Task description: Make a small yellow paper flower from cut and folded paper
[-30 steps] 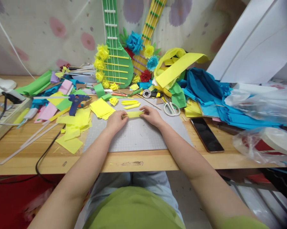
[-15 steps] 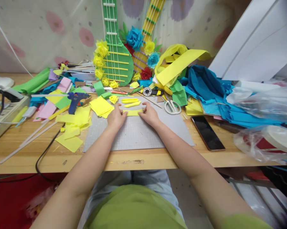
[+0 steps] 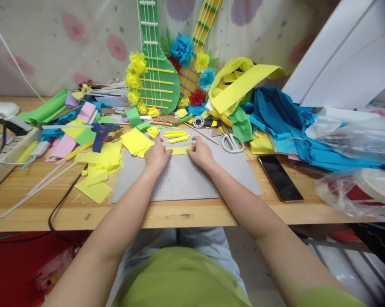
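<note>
A folded strip of yellow paper (image 3: 180, 150) lies on the grey cutting mat (image 3: 186, 181). My left hand (image 3: 157, 155) presses its left end with closed fingers, and my right hand (image 3: 200, 154) pinches its right end. Two more folded yellow strips (image 3: 176, 136) lie just beyond it on the mat. A stack of yellow paper squares (image 3: 135, 142) sits left of my left hand.
White-handled scissors (image 3: 232, 143) and a black phone (image 3: 280, 178) lie to the right. A blue glue gun (image 3: 102, 132) and loose yellow sheets (image 3: 98, 170) are on the left, with a black cable (image 3: 61, 204). Paper guitars (image 3: 157, 76), paper flowers and heaps of blue crepe paper (image 3: 288, 123) crowd the back.
Both hands have slid the yellow strip slightly away from me and pressed it down flat on the mat; the view has shifted a little.
</note>
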